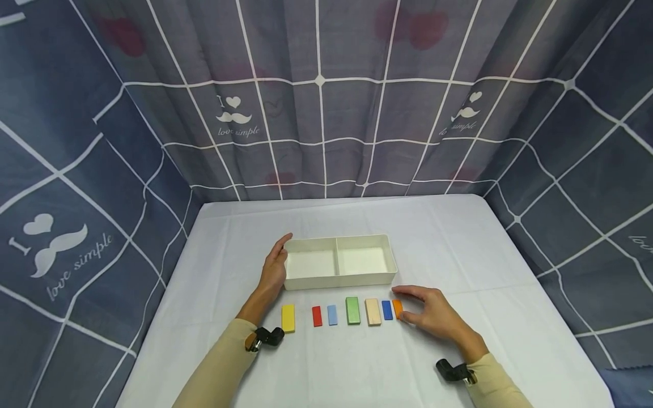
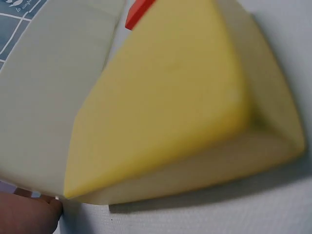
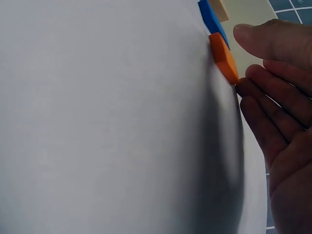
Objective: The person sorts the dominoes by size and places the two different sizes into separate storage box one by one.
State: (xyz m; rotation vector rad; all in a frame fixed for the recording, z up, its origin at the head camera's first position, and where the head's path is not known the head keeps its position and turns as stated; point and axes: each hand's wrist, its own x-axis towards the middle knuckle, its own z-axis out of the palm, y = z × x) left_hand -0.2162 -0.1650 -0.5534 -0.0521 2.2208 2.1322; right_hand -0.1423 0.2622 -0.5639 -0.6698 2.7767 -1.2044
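Note:
Against the left end of a white two-compartment box rests my left hand, its fingers along the end wall. My right hand is at the right end of a row of blocks, thumb and index finger apart around an orange block, thumb tip right at its edge. Left of it lie a dark blue block, a plain wooden block, a green block, a light blue block and a red block. A yellow block fills much of the left wrist view.
The box stands just behind the row, and both its compartments show bare floors. A white cloth covers the table. Grid-patterned curtains enclose it at the back and both sides.

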